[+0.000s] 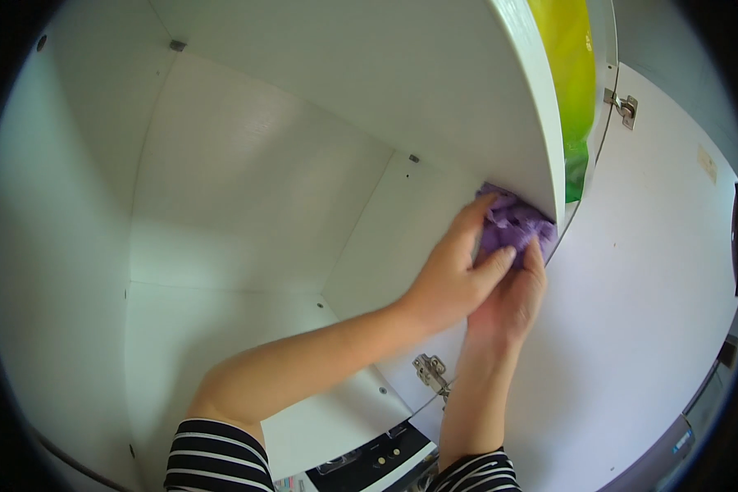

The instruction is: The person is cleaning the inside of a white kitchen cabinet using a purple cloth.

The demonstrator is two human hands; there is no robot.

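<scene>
A crumpled purple cloth (516, 230) is bunched between my two hands, up against the right inner wall of a white cabinet, just under the front edge of its shelf (544, 123). My left hand (452, 267) grips the cloth from the left, thumb across its lower part. From below and to the right, my right hand (513, 289) holds it with the fingertips pressed into the folds. Some fingers of both hands are hidden by the cloth and by each other.
The open cabinet door (639, 277) stands at the right on metal hinges (430, 373). A yellow-green plastic package (569, 92) sits on the shelf above. Below the cabinet lies a black panel (375, 458) with round knobs.
</scene>
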